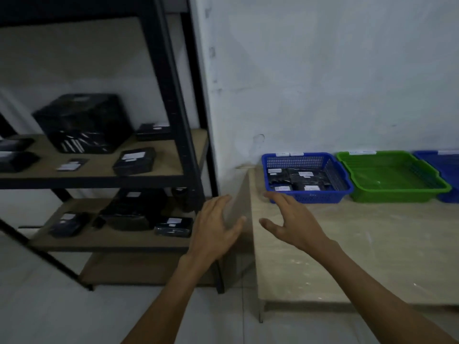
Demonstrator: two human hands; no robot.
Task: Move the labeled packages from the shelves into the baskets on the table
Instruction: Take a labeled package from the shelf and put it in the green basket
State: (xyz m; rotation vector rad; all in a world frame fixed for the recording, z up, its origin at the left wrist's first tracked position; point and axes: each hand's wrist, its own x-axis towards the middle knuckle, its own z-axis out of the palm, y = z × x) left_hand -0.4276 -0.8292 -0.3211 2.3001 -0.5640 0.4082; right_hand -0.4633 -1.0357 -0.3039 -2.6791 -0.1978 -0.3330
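My left hand (215, 229) and my right hand (290, 221) are both open and hold nothing, hovering at the table's left end. A blue basket (308, 197) at the back left of the table (347, 256) contains several black packages with white labels (304, 180). Beside it stands a green basket (397, 193) with nothing visible in it. More labeled black packages lie on the dark metal shelving to the left: one (135, 160) on the upper board, another (173, 227) on the lower board near my left hand.
A large black box (84, 122) sits on the upper shelf board. A second blue basket (447, 170) shows at the right edge. The shelf's black upright post (183, 135) stands between shelving and table. Pale tiled floor lies below.
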